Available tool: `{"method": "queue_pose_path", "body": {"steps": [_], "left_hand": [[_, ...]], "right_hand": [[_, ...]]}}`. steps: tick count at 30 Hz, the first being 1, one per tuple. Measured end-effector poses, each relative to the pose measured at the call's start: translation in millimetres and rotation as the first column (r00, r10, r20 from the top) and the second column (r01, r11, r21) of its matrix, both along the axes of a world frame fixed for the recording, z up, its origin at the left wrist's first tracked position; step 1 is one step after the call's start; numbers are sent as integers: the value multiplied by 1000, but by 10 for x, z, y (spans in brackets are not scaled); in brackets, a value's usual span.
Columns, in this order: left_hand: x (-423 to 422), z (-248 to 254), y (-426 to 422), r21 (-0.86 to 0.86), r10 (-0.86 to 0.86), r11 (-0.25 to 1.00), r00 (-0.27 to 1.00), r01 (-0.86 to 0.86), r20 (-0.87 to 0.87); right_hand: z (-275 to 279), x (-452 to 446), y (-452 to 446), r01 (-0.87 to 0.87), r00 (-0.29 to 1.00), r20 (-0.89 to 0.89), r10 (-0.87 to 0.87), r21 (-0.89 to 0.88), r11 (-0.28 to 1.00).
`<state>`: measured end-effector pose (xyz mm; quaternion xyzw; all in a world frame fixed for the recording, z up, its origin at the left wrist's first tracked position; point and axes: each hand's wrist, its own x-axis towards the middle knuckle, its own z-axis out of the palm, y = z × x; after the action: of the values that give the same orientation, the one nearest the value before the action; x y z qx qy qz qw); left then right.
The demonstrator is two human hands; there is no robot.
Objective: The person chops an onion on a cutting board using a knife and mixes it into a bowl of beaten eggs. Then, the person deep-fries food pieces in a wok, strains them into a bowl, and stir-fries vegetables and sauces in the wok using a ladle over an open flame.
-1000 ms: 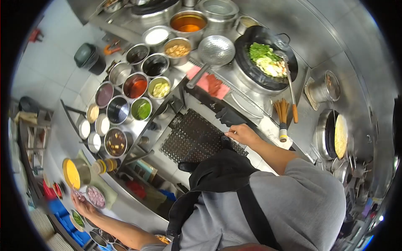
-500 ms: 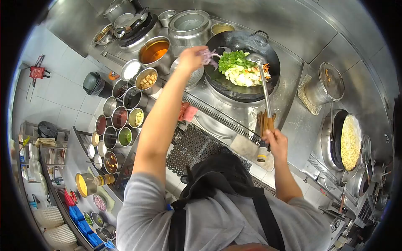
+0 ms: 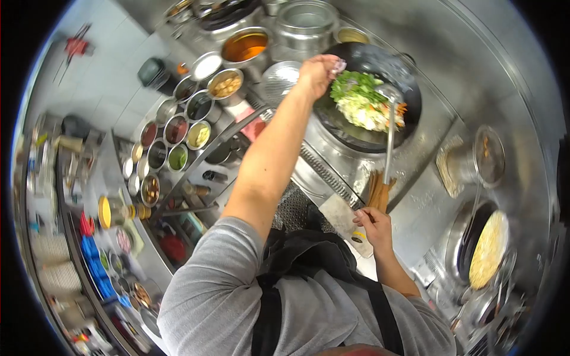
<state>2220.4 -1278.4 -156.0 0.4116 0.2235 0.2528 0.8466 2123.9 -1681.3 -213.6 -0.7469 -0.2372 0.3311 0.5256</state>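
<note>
My left hand point(image 3: 319, 74) is closed on a small bunch of sliced purple onion point(image 3: 339, 66) over the left rim of the wok point(image 3: 409, 71). Chopped greens and pale cabbage point(image 3: 362, 110) lie in the wok with some orange strips. A ladle point(image 3: 390, 136) rests its bowl on them, its shaft slanting down toward my right hand point(image 3: 374, 226). My right hand has curled fingers beside the bamboo brush point(image 3: 376, 193); whether it grips the ladle's handle end is hidden.
Metal pots of sauces and ingredients, one with orange liquid point(image 3: 246, 46), stand left of the wok. A perforated skimmer point(image 3: 281, 82) lies between them and the wok. Noodles point(image 3: 489, 250) sit at the right beside a strainer point(image 3: 489, 155). Shelves with stacked plates point(image 3: 59, 277) are far left.
My left hand went from the onion bowl to the wok, and the loose strands now show as a smaller bunch. My right hand came to the ladle handle, then shifted slightly down. The view turned.
</note>
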Motion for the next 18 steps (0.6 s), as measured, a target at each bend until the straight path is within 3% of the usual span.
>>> {"method": "queue_pose_path", "body": {"steps": [3,4,6,9,10,12,15,17,18], "left_hand": [[-797,80,-46,-311,0,946,957,94,289],[-1239,316,-242,-392,135,919,972,-50,193],[-2073,124,-270,-188,55,982,951,3,304],[-3698,292,-685,-182,229,964,957,-196,180],[-4147,113,-848,-186,364,929,882,-321,300],[-5327,89,-1480,-129,556,830,789,-542,262],[-6933,258,-2993,-75,853,514,499,-855,153],[-7516,483,-3918,63,978,182,173,-981,-118],[-7938,527,-4650,101,967,-29,-54,-994,-249]], "right_hand": [[-49,-148,384,-136,990,-32,139,76,988],[-78,-238,508,-226,972,-53,230,70,972],[-141,-464,788,-419,906,-66,418,-1,908],[-274,-831,1289,-710,704,-82,705,-110,696],[-189,-1052,1432,-792,599,-53,799,-189,581],[-211,-1487,1676,-849,455,-127,882,-363,385],[-492,-2083,2033,-905,247,-104,963,-379,192],[-610,-2387,2553,-958,133,-137,982,-271,92],[-576,-2816,2508,-950,149,-100,984,-290,115]]}}
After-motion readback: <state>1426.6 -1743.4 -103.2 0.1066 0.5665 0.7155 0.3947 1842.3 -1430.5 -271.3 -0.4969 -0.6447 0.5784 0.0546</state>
